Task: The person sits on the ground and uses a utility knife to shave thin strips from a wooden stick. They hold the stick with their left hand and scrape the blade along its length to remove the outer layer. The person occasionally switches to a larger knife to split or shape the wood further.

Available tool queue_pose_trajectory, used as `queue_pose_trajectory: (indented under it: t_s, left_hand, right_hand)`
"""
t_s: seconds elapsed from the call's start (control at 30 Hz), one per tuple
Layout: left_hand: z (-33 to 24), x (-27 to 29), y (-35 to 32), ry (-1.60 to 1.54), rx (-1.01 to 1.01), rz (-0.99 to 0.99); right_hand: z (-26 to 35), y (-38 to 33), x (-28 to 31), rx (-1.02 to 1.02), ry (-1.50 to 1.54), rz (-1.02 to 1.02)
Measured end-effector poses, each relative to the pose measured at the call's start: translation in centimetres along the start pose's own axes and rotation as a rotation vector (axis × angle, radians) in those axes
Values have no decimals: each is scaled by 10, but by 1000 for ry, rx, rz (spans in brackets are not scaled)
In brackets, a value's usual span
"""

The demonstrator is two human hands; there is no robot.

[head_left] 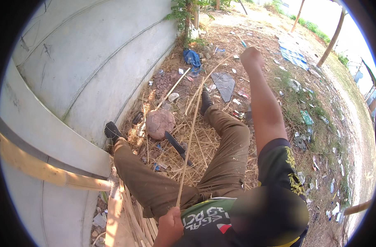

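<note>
Strip (pixel 190 136), one long bamboo one, runs from our left hand (pixel 170 224), closed round its near end, up to our right hand (pixel 251 57), raised and fisted on the far end. Between our two legs we count one knife (pixel 177 147) and one stone (pixel 160 122) on the straw (pixel 204 144).

The person sits on straw-littered ground (pixel 204 144) with legs spread forward; a curved wall (pixel 85 70) rises along the left, the left foot against its base; between the legs lie a round stone (pixel 160 122) and, just right of it, a machete (pixel 177 147); a long thin strip (pixel 190 131) runs from the left hand (pixel 170 224) near the lap forward to the raised right hand (pixel 251 57); split strips (pixel 132 218) lie piled at the left hip.
</note>
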State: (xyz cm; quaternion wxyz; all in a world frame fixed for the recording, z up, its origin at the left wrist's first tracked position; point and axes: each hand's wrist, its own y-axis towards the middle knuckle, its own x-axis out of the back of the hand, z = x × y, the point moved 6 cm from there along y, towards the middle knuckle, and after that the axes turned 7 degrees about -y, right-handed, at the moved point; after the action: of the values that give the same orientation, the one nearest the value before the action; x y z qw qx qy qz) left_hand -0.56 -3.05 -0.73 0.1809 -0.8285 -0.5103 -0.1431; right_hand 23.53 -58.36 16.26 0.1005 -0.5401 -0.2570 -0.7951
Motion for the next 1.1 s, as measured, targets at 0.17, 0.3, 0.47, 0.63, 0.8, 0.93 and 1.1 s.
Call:
queue_pose_trajectory:
  t_s: [0.17, 0.3, 0.47, 0.63, 0.8, 0.93, 1.1]
  left_hand:
    - [56, 0, 3, -712, 542, -9]
    - [16, -20, 80, -674, 353, 46]
    - [-29, -27, 108, -492, 36, 36]
    - [-51, -22, 90, -258, -32, -55]
    - [-63, -25, 82, -246, 2, -17]
    - [-76, -32, 58, -181, 21, 110]
    - [-20, -15, 43, -103, -6, 127]
  right_hand:
    - [-61, -18, 31, 190, 31, -57]
    - [-10, -221, -12, 735, 324, 143]
    - [2, -339, -23, 961, 509, -67]
    - [6, -331, -40, 845, 589, -113]
    - [10, -273, -41, 694, 431, -130]
    - [-10, -142, -45, 209, 180, -34]
    - [-108, 2, -99, -6, -4, 223]
